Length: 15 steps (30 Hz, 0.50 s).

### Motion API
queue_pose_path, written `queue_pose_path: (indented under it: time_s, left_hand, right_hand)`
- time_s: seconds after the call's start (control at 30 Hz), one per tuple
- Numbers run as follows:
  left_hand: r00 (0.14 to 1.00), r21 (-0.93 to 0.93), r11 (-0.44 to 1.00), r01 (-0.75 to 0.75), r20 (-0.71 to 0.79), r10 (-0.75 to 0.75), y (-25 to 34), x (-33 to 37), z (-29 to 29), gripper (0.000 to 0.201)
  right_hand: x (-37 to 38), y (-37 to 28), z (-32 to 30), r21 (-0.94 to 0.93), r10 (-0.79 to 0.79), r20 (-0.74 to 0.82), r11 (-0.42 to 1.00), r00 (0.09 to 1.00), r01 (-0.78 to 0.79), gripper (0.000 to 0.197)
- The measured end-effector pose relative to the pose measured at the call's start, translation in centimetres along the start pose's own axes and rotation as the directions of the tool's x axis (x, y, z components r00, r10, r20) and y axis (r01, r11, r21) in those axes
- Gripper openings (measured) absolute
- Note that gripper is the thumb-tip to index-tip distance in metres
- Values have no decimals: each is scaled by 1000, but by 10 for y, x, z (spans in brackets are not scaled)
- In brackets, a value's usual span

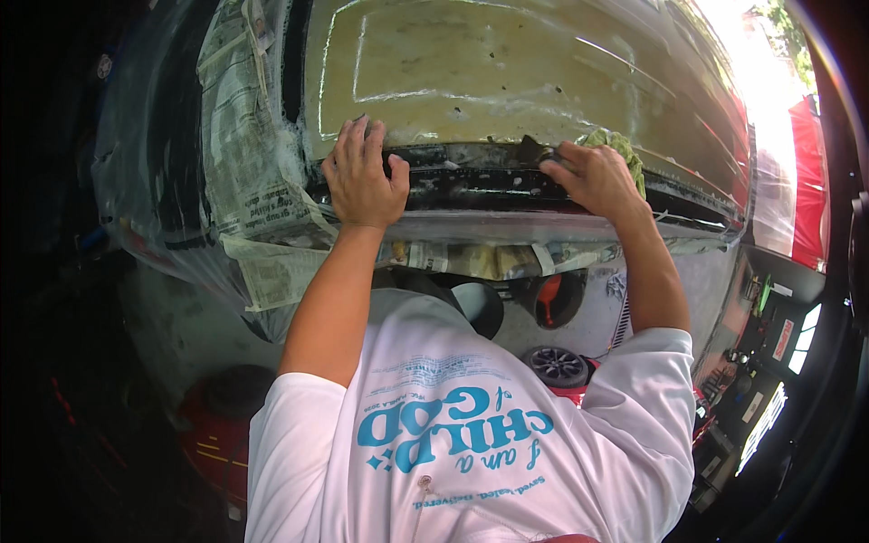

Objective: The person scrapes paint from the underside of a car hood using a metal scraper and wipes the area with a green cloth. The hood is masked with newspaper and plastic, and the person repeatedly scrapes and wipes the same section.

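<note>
In front of me is a large yellow-tan car panel [507,63], wet and shiny, with dull spots and a black lower edge [462,185]. Across that edge, at the left, my left hand [365,176] rests with fingers apart, fingertips on the panel. My right hand [597,176] is closed at the right part of the edge, pinching a small dark piece of what looks like sandpaper [532,150]. A crumpled green cloth [620,145] lies against the far side of this hand; whether the fingers also hold it I cannot tell.
Newspaper masking [240,136] and clear plastic sheeting [149,163] cover the left side. More newspaper [471,260] hangs below the panel edge. Under it stand dark buckets [552,299] and a wheel [555,364]. A cluttered workbench [747,362] is at the right.
</note>
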<state>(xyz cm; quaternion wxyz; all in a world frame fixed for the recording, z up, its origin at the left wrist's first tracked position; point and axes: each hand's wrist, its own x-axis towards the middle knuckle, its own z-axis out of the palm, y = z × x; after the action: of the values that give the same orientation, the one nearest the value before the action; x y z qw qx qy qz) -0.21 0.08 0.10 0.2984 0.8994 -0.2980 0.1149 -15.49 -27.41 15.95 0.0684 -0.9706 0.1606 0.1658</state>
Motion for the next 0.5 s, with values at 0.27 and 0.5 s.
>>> queue_pose_path:
  time_s: [0.27, 0.5]
  left_hand:
    - [1000, 21, 1000, -6, 15, 6, 1, 0, -2, 53]
    - [1000, 13, 1000, -17, 6, 17, 1, 2, -2, 53]
  right_hand:
    - [7, 7, 2, -47, -61, 15, 997, 998, 62, 47]
    - [25, -16, 19, -41, -230, -71, 973, 971, 228, 48]
